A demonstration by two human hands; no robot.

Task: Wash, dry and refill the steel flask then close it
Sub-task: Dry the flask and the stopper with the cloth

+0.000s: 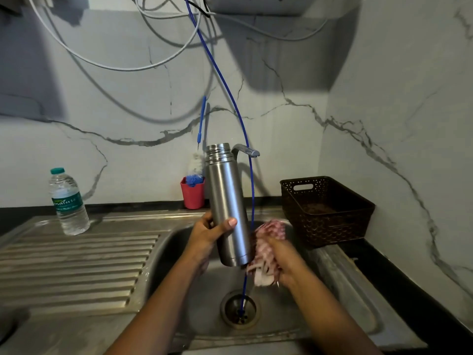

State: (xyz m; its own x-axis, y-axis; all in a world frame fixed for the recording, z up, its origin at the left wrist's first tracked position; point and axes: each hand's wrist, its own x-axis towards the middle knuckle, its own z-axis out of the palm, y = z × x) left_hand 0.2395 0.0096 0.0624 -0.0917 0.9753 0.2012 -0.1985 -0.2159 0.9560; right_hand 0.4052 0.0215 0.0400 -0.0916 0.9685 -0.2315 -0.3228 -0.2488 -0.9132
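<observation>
The desk (pixel 409 290) carries a steel sink (pixel 169 254), and the work is over its basin, toward the back edge. From how things lie, washing looks finished and drying is in hand, with refilling and closing still to do. A brown basket (pixel 325 208) stands at the desk's right edge.

The steel flask (pixel 225 201) is held upright above the basin, just in front of the tap (pixel 245 149). Its mouth is open and its threaded neck bare, and no cap is in view. Its brushed body looks clean and undented. Whether drops remain on it is too fine to tell.

A capped plastic water bottle (pixel 69 203), nearly full, stands on the drainboard at the left and is probably the refill.

The left hand (pixel 204 237) has its grip wrapped round the flask's lower half, thumb across the front. The right hand (pixel 284 260) has its grip closed on a pink-and-white cloth (pixel 268 239), pressed against the flask's lower right side near the base.
</observation>
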